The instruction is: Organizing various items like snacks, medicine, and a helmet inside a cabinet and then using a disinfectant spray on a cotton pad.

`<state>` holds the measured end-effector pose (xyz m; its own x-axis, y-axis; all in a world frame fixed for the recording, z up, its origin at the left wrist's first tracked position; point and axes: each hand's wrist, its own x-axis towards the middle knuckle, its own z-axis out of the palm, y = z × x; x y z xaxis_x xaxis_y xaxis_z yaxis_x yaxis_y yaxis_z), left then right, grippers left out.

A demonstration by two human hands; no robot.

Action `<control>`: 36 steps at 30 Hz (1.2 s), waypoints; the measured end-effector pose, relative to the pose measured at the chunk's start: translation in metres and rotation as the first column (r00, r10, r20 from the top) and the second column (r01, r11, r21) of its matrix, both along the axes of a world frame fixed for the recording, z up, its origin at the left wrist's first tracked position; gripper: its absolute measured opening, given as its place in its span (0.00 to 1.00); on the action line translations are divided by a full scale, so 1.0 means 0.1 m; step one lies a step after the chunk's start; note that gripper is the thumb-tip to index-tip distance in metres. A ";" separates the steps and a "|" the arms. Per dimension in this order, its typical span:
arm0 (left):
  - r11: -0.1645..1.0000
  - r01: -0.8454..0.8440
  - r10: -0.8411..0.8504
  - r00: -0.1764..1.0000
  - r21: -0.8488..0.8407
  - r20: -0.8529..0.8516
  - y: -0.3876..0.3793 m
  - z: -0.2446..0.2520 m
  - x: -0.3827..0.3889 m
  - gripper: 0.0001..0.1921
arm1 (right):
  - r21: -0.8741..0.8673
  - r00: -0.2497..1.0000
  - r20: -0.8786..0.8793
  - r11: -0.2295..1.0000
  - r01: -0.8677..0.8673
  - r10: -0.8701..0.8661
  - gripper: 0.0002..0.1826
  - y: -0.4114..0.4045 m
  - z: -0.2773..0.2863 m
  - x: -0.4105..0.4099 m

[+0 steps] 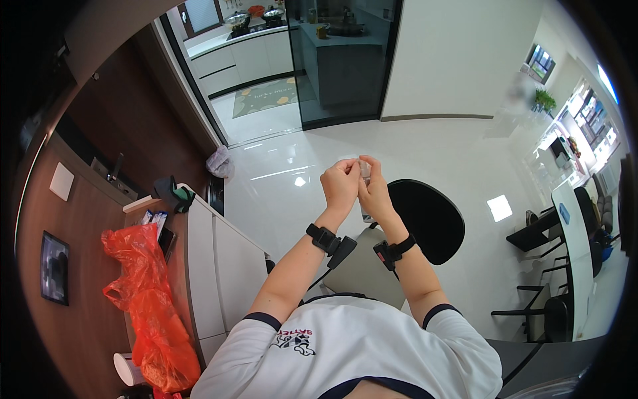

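Note:
Both my hands meet in front of me at mid-picture, above a chair. A small clear object (pixel 366 171), seemingly plastic, is held in my right hand (pixel 374 192), and its lower end shows below that hand. My left hand (pixel 341 183) touches its upper part with thumb and fingertips pinched together. The fingers hide much of the object, so its kind cannot be told. Each wrist wears a black strap with a small device. Beneath the forearms stands a chair with a beige seat (pixel 358 264) and a black backrest (pixel 428 219).
Along the left, a white-fronted cabinet (pixel 239 264) carries a red plastic bag (pixel 159 319) and a dark cap-like item (pixel 174 195). A pale plastic bag (pixel 220 162) lies by the doorway. A glass door (pixel 344 75) borders the kitchen. At right are a long white table (pixel 578 259) and chairs.

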<state>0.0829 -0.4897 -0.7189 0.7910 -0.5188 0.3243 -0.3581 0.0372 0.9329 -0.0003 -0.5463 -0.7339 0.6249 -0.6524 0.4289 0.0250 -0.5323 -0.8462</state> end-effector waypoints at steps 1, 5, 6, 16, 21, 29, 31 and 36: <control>1.000 -0.004 0.004 1.000 0.005 0.004 0.00 0.00 0.00 0.11 | -0.017 1.000 0.014 1.000 0.003 -0.003 0.21 0.00 0.00 0.00; 1.000 0.000 0.000 1.000 0.003 0.004 0.01 0.00 0.00 0.11 | -0.021 1.000 0.025 1.000 0.005 -0.004 0.21 0.02 0.02 0.00; 1.000 0.006 -0.006 1.000 0.014 -0.002 0.02 0.01 -0.01 0.11 | -0.021 1.000 0.025 1.000 0.005 -0.005 0.21 0.02 0.01 0.00; 1.000 -0.014 0.014 1.000 -0.001 0.021 0.01 0.02 -0.02 0.11 | 0.051 1.000 -0.004 0.999 -0.015 0.015 0.24 0.02 0.03 -0.02; 1.000 0.007 -0.007 1.000 0.019 0.007 0.01 0.03 -0.02 0.11 | 0.039 1.000 -0.024 0.999 -0.005 0.006 0.22 0.02 0.06 -0.02; 1.000 0.019 -0.019 1.000 0.016 0.003 -0.01 0.03 -0.03 0.11 | 0.011 0.999 0.054 1.000 0.000 0.000 0.22 0.00 0.01 0.00; 1.000 0.011 -0.011 1.000 0.009 0.014 -0.01 0.03 -0.02 0.11 | 0.031 0.999 0.033 1.000 -0.003 0.002 0.22 0.01 0.02 -0.01; 1.000 0.011 -0.011 1.000 0.012 0.009 -0.02 0.01 -0.02 0.11 | 0.051 1.000 -0.013 0.999 0.005 -0.005 0.22 0.02 0.04 -0.03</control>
<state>0.0813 -0.4917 -0.7177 0.7821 -0.5313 0.3257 -0.3665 0.0305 0.9299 -0.0028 -0.5445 -0.7294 0.6267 -0.6765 0.3868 0.0115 -0.4882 -0.8726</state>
